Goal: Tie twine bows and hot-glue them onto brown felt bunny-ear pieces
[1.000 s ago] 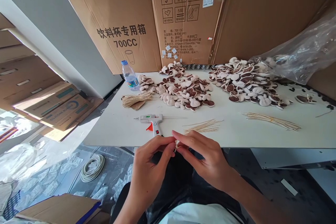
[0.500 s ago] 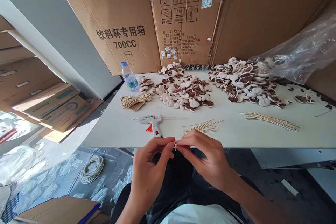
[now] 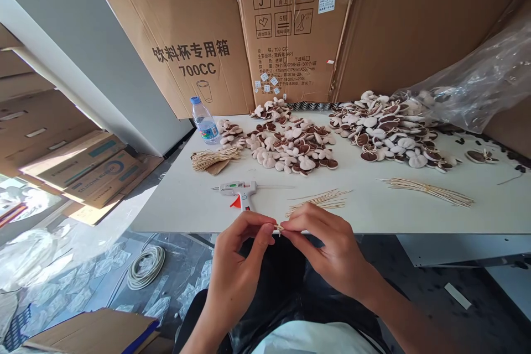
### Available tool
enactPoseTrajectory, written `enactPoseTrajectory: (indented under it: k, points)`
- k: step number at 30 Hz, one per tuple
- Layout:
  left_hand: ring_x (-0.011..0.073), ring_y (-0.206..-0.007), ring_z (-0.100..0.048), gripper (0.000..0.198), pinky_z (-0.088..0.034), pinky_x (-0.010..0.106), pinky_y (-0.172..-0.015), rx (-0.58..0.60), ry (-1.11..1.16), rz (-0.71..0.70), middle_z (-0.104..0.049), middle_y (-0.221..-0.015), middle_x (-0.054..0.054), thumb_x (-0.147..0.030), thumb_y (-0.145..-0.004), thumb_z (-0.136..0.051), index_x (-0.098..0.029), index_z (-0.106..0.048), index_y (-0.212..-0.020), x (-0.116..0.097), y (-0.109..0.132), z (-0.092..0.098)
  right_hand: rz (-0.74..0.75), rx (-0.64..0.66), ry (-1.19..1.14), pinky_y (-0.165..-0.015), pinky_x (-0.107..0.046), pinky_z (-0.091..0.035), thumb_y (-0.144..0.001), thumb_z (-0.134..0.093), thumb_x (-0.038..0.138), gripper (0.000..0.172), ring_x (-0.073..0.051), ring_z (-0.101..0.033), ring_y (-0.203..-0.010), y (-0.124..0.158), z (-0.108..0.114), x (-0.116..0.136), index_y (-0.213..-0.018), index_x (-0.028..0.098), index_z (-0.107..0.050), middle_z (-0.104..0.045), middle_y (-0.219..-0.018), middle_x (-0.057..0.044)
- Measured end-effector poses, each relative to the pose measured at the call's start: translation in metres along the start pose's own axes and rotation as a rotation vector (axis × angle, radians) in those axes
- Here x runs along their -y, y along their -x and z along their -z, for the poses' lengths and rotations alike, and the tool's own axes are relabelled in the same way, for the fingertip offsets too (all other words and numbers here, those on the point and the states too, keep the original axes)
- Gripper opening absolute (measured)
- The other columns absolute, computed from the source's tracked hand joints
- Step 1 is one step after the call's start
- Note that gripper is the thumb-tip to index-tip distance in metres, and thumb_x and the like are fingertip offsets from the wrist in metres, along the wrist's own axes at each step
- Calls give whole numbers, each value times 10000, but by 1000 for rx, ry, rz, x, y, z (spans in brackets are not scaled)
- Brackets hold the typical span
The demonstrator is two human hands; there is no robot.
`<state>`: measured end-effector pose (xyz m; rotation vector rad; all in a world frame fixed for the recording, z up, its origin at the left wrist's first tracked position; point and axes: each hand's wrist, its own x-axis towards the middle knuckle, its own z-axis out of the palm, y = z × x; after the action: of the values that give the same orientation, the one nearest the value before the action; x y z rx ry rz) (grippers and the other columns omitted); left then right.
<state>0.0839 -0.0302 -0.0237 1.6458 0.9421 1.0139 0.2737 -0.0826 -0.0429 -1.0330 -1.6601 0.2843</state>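
My left hand (image 3: pixel 240 260) and my right hand (image 3: pixel 332 246) meet at the table's front edge, each pinching one side of a small cream-coloured knotted piece (image 3: pixel 279 227), partly hidden by the fingertips. Just behind my left hand lies a white glue gun (image 3: pixel 244 191) with a red trigger. Thin sticks (image 3: pixel 326 199) are spread behind my right hand. Farther back is a pile of cream and brown plush pieces (image 3: pixel 290 146). A second pile (image 3: pixel 385 127) lies to its right, some pieces with cord bows.
A water bottle (image 3: pixel 205 121) stands at the back left beside a stick bundle (image 3: pixel 215 159). Another bundle (image 3: pixel 429 191) lies on the right of the white table (image 3: pixel 166 207). Large cartons (image 3: pixel 199 22) rise behind; coiled cable (image 3: pixel 146 268) rests on the floor.
The small piece has turned slightly between my fingertips. My left hand has shifted a little up, covering more of the glue gun's handle.
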Motion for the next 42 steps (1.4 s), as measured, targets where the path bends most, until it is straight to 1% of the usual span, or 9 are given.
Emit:
enactPoseTrajectory:
  k: [6, 11, 14, 18, 21, 28, 33, 39, 42]
  points:
    - [144, -758, -711, 161, -593, 232, -753, 32, 84, 55, -762, -898, 4, -361, -1060, -729, -229, -789, -989, -2, 2, 1, -80, 8, -81, -737, -287, -516, -1091, -653, 99, 149, -157, -641, -802, -1, -1, 6, -1031, 235, -665, -679, -901, -2]
    - [171, -861, -743, 119, -595, 255, -830, 100, -9, -14, -789, -927, 17, -330, -1063, -722, -232, -780, -1029, -9, 3, -2, -131, 35, -97, -737, -280, -498, -1103, -646, 150, 103, -145, -609, -782, 0, 0, 8, -1056, 238, -626, -622, -884, 15]
    - [172, -835, -734, 119, -592, 268, -821, 136, -61, -48, -775, -899, 21, -316, -1052, -735, -219, -749, -985, -11, 3, -4, -142, 100, -90, -754, -298, -492, -1107, -613, 150, 108, -163, -596, -815, 3, 1, 7, -1060, 242, -581, -614, -920, 2]
    - [182, -816, -721, 204, -600, 282, -784, 228, 8, 12, -753, -913, 38, -394, -1075, -705, -208, -694, -992, -10, 1, -1, -155, 217, -122, -758, -310, -488, -1119, -563, 147, 122, -175, -587, -827, 3, 1, 6, -1069, 253, -530, -610, -951, -4]
    - [168, -796, -701, 244, -592, 276, -779, 268, 26, 30, -727, -912, 34, -426, -1103, -661, -211, -669, -987, -8, 0, 3, -117, 237, -113, -750, -304, -478, -1135, -529, 140, 131, -175, -579, -830, 0, 2, 6, -1072, 255, -526, -602, -948, -5]
    - [145, -693, -686, 169, -571, 249, -702, 183, -31, -13, -721, -811, -2, -345, -1056, -728, -219, -713, -945, -7, 0, 6, -80, 217, -34, -745, -321, -516, -1121, -567, 137, 115, -198, -613, -839, -1, 4, 4, -1148, 248, -580, -645, -963, -28]
    - [139, -678, -698, 117, -587, 231, -705, 138, -1, 23, -765, -768, -15, -288, -983, -810, -226, -780, -889, -7, 0, 7, 41, 145, -2, -870, -339, -603, -1094, -602, 48, 368, -215, -724, -1011, 0, 4, 2, -1400, 250, -630, -745, -1159, -95]
    - [169, -691, -714, 170, -596, 262, -706, 91, -33, 75, -769, -748, -6, -345, -925, -869, -223, -791, -834, -2, -1, 8, 185, 81, 137, -760, -344, -623, -1099, -609, 39, 268, -220, -742, -887, 0, 3, -2, -1296, 202, -688, -780, -1022, -100]
    - [187, -701, -714, 206, -585, 285, -717, 135, -114, 98, -755, -737, 0, -381, -953, -828, -221, -767, -838, -3, -2, 10, 226, 84, 255, -711, -348, -611, -1114, -594, 66, 198, -215, -723, -827, 0, 3, -3, -1230, 194, -691, -772, -971, -93]
